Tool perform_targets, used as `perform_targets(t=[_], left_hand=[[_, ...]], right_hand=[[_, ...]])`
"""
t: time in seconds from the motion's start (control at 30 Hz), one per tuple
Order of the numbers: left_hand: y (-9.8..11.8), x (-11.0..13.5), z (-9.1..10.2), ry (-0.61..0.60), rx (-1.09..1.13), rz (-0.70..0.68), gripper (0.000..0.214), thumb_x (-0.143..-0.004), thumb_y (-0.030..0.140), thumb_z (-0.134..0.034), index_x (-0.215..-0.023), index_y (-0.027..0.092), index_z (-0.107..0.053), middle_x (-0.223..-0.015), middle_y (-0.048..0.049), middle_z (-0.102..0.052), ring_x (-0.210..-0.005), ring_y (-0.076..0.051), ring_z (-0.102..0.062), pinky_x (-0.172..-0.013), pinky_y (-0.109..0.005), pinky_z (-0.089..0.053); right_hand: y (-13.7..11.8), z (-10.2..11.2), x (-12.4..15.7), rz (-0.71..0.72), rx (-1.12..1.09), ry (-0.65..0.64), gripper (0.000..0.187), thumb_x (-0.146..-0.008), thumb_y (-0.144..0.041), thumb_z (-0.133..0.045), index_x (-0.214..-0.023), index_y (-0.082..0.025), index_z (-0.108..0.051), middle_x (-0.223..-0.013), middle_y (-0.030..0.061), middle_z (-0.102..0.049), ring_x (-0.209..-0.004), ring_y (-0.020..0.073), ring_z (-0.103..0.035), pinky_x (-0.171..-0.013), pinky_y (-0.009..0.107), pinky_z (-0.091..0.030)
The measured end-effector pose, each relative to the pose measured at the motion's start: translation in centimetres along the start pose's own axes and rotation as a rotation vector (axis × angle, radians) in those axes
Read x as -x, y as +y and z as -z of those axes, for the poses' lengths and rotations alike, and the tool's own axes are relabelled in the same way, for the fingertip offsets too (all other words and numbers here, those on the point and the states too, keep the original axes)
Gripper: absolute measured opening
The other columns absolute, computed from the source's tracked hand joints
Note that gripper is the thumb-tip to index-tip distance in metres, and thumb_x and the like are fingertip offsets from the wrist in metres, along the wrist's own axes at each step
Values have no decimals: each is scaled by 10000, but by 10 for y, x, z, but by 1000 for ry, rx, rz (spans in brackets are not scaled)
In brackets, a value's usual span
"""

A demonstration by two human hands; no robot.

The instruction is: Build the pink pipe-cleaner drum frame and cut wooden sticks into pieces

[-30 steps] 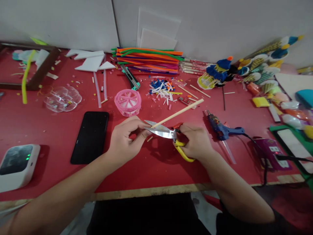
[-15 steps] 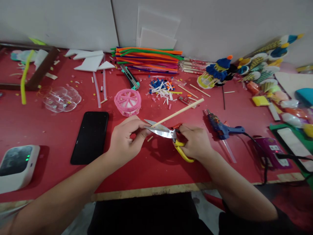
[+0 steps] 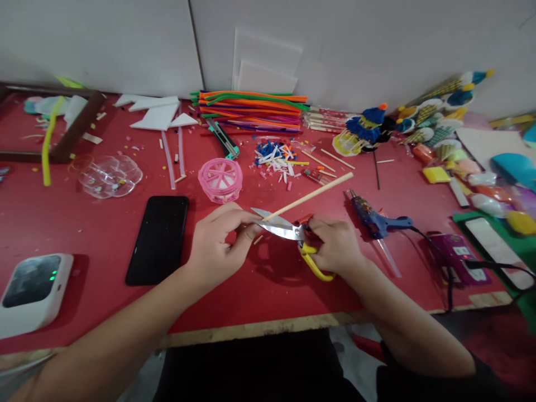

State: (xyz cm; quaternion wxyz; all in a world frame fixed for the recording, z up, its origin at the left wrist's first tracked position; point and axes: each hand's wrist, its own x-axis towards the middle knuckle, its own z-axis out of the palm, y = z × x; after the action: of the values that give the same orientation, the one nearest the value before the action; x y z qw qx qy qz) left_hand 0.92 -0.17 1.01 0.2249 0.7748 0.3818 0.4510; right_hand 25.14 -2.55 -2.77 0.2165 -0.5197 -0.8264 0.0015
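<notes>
My left hand (image 3: 218, 243) pinches the near end of a thin wooden stick (image 3: 312, 194), which slants up and to the right over the red table (image 3: 259, 290). My right hand (image 3: 337, 245) grips the yellow handles of a pair of scissors (image 3: 285, 229). The steel blades point left and lie across the stick close to my left fingertips. A short cut piece of stick (image 3: 258, 239) lies on the table just under the blades.
A black phone (image 3: 159, 239) lies left of my hands, a white device (image 3: 31, 290) at the near left. A pink round frame (image 3: 220, 178), cut straw bits (image 3: 276, 156), pipe cleaners (image 3: 251, 106), a blue glue gun (image 3: 372, 218) and craft toys (image 3: 431, 123) surround the work spot.
Both hands keep their hold on the stick and the scissors. The view has shifted slightly, and everything sits a little lower in the picture.
</notes>
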Motion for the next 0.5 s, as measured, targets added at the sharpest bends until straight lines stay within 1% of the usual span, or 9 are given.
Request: perform_targets(t=[0.03, 0.1, 0.17, 0.23, 0.27, 0.37, 0.43, 0.5], left_hand=[[-1, 0, -1, 10, -9, -8, 72, -843, 130, -619, -824, 182, -666, -737, -9, -680, -656, -115, -620, -617, -222, -502], [-3, 1, -4, 42, 18, 26, 59, -831, 125, -627, -844, 175, -657, -794, -22, -702, -679, -114, -635, -643, -221, -522], [-6, 3, -8, 66, 118, 115, 68, -817, 136, -644, -876, 171, -642, -848, -33, -715, -672, -109, -647, -627, -211, -537], [-10, 5, -13, 74, 234, 195, 98, -806, 152, -666, -898, 170, -640, -855, -34, -719, -683, -111, -662, -627, -210, -556], [-11, 5, -14, 82, 271, 212, 95, -803, 157, -673, -893, 170, -645, -844, -33, -718, -703, -118, -670, -636, -215, -565], [-14, 4, -14, 119, 247, 203, 45, -789, 170, -697, -826, 182, -673, -851, -40, -705, -765, -137, -674, -626, -226, -566], [-15, 2, -11, 130, 171, 170, 42, -771, 180, -722, -790, 193, -688, -827, -30, -685, -730, -131, -653, -569, -217, -538], [-14, 0, -7, 115, 93, 131, 43, -762, 176, -729, -777, 200, -696, -771, -15, -670, -678, -123, -630, -545, -218, -514]], right_hand=[[0, -1, 0, -8, 17, 12, 129, -705, -291, -495, -601, -214, -499, -577, 26, -549, -501, 151, -474, -507, 278, -308], [-1, -3, -1, -28, 49, 30, 155, -730, -308, -499, -614, -208, -523, -599, 41, -573, -527, 163, -503, -513, 281, -319], [-2, -6, -2, -50, 63, 24, 174, -751, -328, -508, -642, -200, -553, -640, 61, -606, -574, 181, -543, -529, 282, -341], [-2, -8, -1, -75, 67, 0, 172, -755, -335, -521, -677, -193, -578, -677, 75, -629, -621, 199, -571, -544, 284, -359], [-2, -9, -1, -85, 69, -14, 169, -756, -334, -525, -695, -190, -589, -691, 80, -637, -638, 206, -580, -549, 285, -365], [-1, -9, 0, -96, 82, -39, 171, -769, -328, -518, -737, -186, -609, -723, 88, -656, -662, 215, -593, -555, 289, -371], [-1, -8, 0, -86, 82, -42, 178, -780, -324, -507, -741, -184, -612, -725, 88, -657, -656, 214, -595, -557, 292, -373], [-1, -6, 0, -71, 78, -37, 186, -785, -324, -501, -723, -184, -608, -700, 79, -646, -629, 204, -590, -556, 292, -371]])
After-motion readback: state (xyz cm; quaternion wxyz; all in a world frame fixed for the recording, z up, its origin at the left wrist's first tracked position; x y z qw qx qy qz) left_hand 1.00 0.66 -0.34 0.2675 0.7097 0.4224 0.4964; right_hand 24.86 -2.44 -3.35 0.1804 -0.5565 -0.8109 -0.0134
